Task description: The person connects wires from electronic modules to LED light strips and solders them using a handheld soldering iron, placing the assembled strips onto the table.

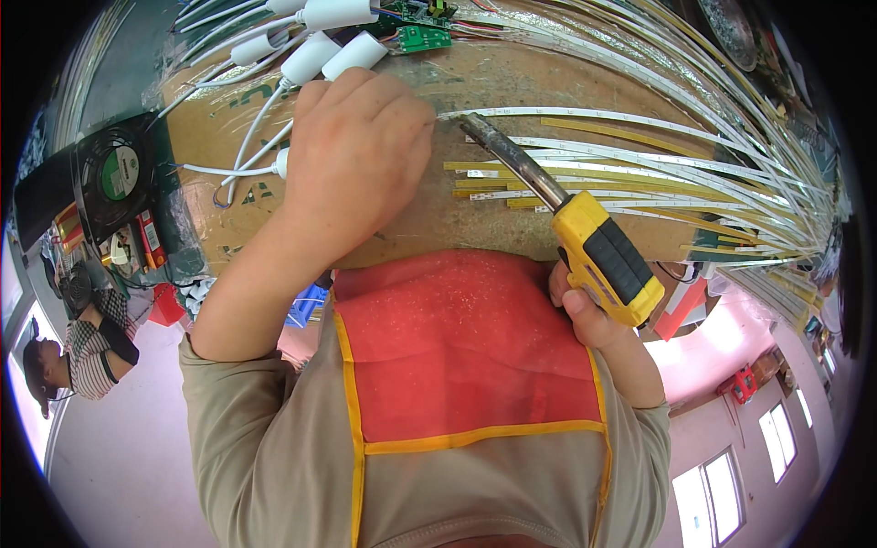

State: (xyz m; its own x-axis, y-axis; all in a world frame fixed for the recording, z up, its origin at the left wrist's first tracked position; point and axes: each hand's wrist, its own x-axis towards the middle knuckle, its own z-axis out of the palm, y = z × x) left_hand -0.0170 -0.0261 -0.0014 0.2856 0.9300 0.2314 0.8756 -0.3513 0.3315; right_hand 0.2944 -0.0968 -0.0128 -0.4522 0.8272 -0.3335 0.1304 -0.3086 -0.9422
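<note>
My left hand (361, 151) is closed over the brown board, back of the hand up. Its fingertips are hidden, so what they pinch does not show. A white LED strip (585, 113) runs rightward from beside these fingers. My right hand (585, 310) grips a yellow and black soldering gun (610, 258). The gun's dark metal tip (480, 126) lies close to the end of that strip; whether they touch I cannot tell. Behind my left wrist a white cylindrical housing (280, 163) with a white cable is partly covered. More white housings (311, 58) lie beyond that hand.
Green circuit boards (425, 37) with wires lie at the far edge. Several white and yellow LED strips (639, 173) fan out at the right. A black fan (114, 173) stands at the left of the board (493, 78). Another person (87, 352) is at the far left.
</note>
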